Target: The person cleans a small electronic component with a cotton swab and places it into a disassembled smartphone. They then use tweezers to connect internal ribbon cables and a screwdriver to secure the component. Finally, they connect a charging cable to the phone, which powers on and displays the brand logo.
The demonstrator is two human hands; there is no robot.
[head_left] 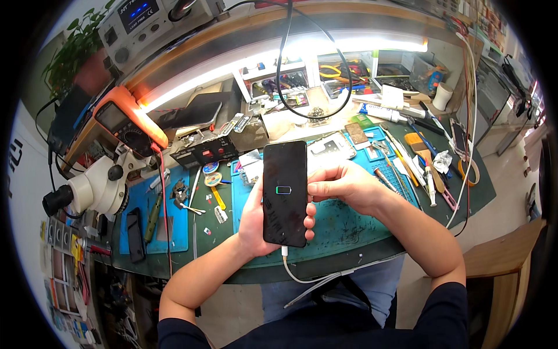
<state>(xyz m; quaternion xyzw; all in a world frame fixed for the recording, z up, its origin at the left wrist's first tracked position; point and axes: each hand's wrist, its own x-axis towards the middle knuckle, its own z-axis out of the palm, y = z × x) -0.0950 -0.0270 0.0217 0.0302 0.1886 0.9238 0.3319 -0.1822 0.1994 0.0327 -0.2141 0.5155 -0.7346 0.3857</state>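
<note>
The person sits at a crowded repair counter (pixel 349 232) and holds a black smartphone (pixel 285 192) upright above the blue work mat (pixel 343 224), screen up, with a small battery symbol glowing at its middle. The left hand (pixel 256 224) carries it from below and behind: its grip is closed around the phone's lower left edge, fingertips curling out on the right side. The right hand (pixel 343 186) comes in from the right and presses against the phone's right edge about halfway up, fingers bent, thumb hidden, so I cannot tell how firmly it holds. The phone's long axis runs away from the body, top end toward the back of the counter, bottom end toward the lap. A white cable (pixel 308 278) is plugged into that bottom end and loops down over the counter's front edge. To the left stand a white microscope (pixel 96 189) and an orange multimeter (pixel 125 119); a brush (pixel 421 151) and other tools lie to the right.
</note>
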